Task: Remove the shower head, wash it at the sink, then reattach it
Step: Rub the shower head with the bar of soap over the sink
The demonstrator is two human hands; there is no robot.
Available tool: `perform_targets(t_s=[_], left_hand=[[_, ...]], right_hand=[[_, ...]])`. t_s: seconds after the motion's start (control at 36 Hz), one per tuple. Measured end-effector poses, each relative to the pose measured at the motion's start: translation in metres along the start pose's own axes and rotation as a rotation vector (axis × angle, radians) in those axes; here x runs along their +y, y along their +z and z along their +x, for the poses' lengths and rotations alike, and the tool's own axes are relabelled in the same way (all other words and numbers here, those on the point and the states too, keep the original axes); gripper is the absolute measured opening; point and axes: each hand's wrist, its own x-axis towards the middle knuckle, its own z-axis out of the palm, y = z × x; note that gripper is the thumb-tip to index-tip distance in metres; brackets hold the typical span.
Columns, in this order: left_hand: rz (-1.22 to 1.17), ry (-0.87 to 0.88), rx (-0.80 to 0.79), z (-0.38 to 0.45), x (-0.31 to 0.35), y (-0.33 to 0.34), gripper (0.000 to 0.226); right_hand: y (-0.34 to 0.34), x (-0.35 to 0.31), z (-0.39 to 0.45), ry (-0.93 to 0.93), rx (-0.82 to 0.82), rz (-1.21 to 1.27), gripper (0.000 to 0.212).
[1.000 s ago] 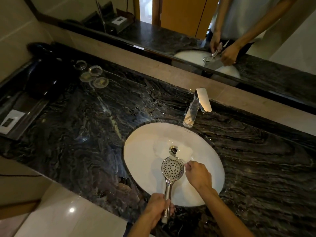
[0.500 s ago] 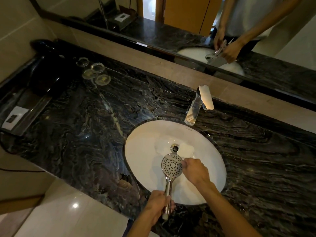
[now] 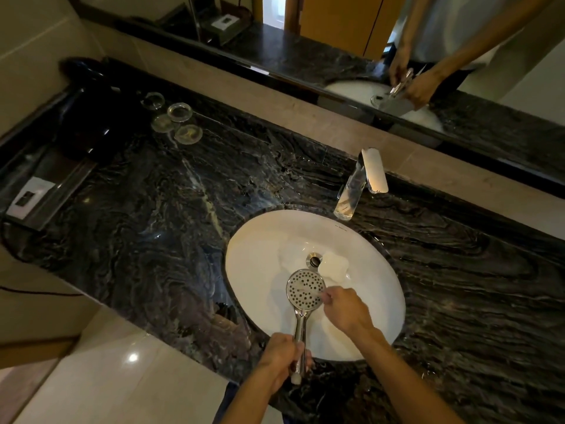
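Washing stage, shower head detached and held over the sink. Compared with one second ago, the right hand [image 3: 347,310] has moved from the rim of the spray face inward, so that its fingertips [image 3: 326,296] are now lying on the perforated plate; this is suggesting that scrubbing of the nozzles is under way, with reattachment yet to come. No water is visibly running from the tap [image 3: 362,182], beyond both hands. Left to right: the left hand [image 3: 282,359] is closing firmly round the lower handle of the shower head [image 3: 305,289], keeping it face up above the white sink [image 3: 260,255]. The right hand, just right of the spray face, is curling loosely and pinching what appears to be a small pale brush or cloth against the plate; the item is too blurred to identify. The dark marble bench [image 3: 153,209] is extending left of both hands.
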Motion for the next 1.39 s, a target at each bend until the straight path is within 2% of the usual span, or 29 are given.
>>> perform_targets(t_s=[0.08, 0.28, 0.47, 0.64, 0.69, 0.75, 0.86, 0.97, 1.14, 1.25, 1.33, 1.39], left_hand=[[-0.027, -0.005, 0.001, 0.001, 0.002, 0.001, 0.017], [-0.024, -0.001, -0.020, 0.000, 0.001, 0.000, 0.021], [-0.097, 0.000, -0.014, -0.003, 0.001, -0.001, 0.017], [-0.111, -0.001, -0.035, -0.002, -0.001, -0.005, 0.018], [-0.123, -0.008, -0.042, -0.001, -0.003, -0.006, 0.020], [-0.135, -0.011, -0.045, -0.001, -0.004, -0.007, 0.022], [-0.159, -0.011, -0.071, -0.001, -0.006, -0.010, 0.025], [-0.168, -0.003, -0.076, 0.000, -0.005, -0.012, 0.025], [-0.154, -0.015, -0.075, 0.000, -0.004, -0.011, 0.014], [-0.146, -0.017, -0.070, -0.002, -0.004, -0.010, 0.016], [-0.162, -0.030, -0.085, -0.005, -0.005, -0.011, 0.016], [-0.167, -0.031, -0.091, -0.006, -0.004, -0.012, 0.016]], right_hand=[[0.005, -0.002, -0.005, -0.037, -0.037, -0.081, 0.032], [-0.023, -0.010, 0.018, -0.005, 0.178, -0.095, 0.027], [0.001, -0.002, 0.000, -0.112, 0.021, -0.201, 0.027], [-0.026, -0.001, 0.019, -0.063, 0.161, -0.184, 0.031], [-0.033, 0.000, 0.024, -0.060, 0.100, -0.135, 0.030], [-0.031, 0.002, 0.023, -0.086, -0.029, -0.076, 0.026], [-0.011, 0.012, 0.009, -0.104, -0.180, -0.104, 0.028], [-0.007, 0.015, 0.016, -0.083, -0.109, -0.014, 0.021], [-0.008, 0.010, 0.023, 0.000, 0.110, 0.050, 0.021], [-0.004, 0.014, 0.016, -0.026, 0.022, 0.041, 0.029], [0.002, 0.017, 0.006, -0.124, -0.085, -0.094, 0.028], [-0.002, 0.018, 0.005, -0.192, -0.098, -0.184, 0.028]])
